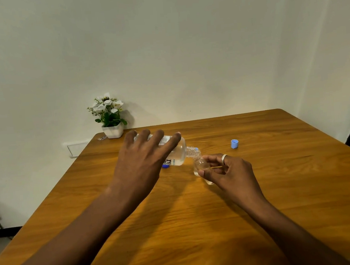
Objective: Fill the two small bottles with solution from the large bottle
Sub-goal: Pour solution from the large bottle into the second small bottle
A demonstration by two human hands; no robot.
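Large bottle (177,151) tipped in your left hand (144,156), neck at the small bottle (200,165) gripped in your right hand (227,170).
Head view: filling looks underway, level unclear; I can't spot the second bottle. Blue cap (234,144) lies far right, flower pot (113,130) far left, both well clear on the table (283,196).

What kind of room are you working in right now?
Probably a plain home or office room, not a lab: a wooden table against a bare white wall, a small potted flower plant in the corner, and a wall socket beside it.
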